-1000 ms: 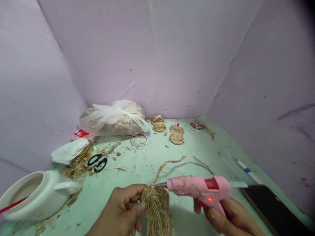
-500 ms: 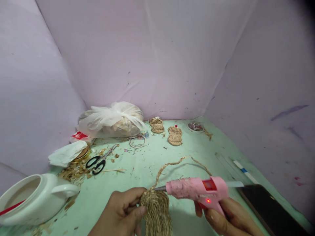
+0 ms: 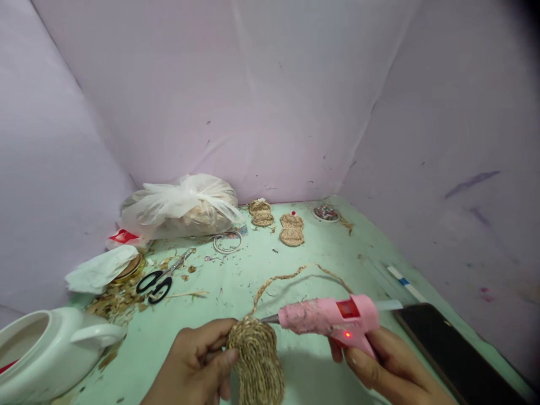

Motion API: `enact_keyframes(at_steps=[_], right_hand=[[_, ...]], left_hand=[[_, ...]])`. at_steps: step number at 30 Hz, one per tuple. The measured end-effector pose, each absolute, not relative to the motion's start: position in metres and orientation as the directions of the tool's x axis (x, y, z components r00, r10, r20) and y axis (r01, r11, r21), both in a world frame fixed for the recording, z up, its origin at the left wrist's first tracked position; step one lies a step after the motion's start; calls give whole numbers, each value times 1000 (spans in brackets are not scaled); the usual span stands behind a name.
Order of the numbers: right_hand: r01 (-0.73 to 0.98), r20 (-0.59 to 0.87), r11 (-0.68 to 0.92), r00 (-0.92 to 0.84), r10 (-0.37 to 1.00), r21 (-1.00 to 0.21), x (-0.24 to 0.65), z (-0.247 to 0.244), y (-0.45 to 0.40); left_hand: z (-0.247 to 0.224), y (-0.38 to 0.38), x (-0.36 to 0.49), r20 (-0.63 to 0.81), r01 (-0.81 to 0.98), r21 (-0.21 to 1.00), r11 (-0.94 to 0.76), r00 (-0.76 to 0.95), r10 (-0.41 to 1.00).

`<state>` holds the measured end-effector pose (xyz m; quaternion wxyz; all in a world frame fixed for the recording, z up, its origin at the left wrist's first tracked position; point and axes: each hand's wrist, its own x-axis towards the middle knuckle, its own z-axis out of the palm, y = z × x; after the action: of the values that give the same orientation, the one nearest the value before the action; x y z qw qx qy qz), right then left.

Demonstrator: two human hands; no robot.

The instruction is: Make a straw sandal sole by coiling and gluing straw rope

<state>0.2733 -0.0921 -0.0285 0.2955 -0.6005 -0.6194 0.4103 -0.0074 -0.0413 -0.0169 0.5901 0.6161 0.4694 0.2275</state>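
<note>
A coiled braided straw piece (image 3: 258,360) stands near the front edge of the view, pinched at its upper left side by my left hand (image 3: 198,360). From its top a loose straw braid (image 3: 282,277) arcs up and right, passing behind the glue gun. My right hand (image 3: 386,363) grips the pink glue gun (image 3: 324,318), which has a red light on and a clear glue stick at its back. The gun's metal nozzle is beside the top right of the coiled piece; whether it touches cannot be made out.
Black-handled scissors (image 3: 162,281) lie left amid straw scraps. A white ceramic pot (image 3: 54,349) stands front left, a tied plastic bag (image 3: 185,205) at the back. Two small woven pieces (image 3: 292,229) lie beyond. A dark phone-like slab (image 3: 453,349) is at the right.
The whole view has shifted slightly, so things appear further left. The nozzle has moved a little down and right along the top of the coiled piece. Both hands keep their grips.
</note>
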Motion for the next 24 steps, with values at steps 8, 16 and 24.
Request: enact_keyframes(at_steps=[8,16,24], right_hand=[[463,-75,-24,-92,993,-886,270,-23,-89],[410,-43,-38,-3,999,-911,266,-21,-91],[435,-31,22,-113,993,-900,275,-26,-88]], left_hand=[[-14,-39,-8,-265,318,939,133,418,869],[-10,-45,-1,-241,273,948,165,274,931],[-9,-44,1,-253,249,950,188,260,932]])
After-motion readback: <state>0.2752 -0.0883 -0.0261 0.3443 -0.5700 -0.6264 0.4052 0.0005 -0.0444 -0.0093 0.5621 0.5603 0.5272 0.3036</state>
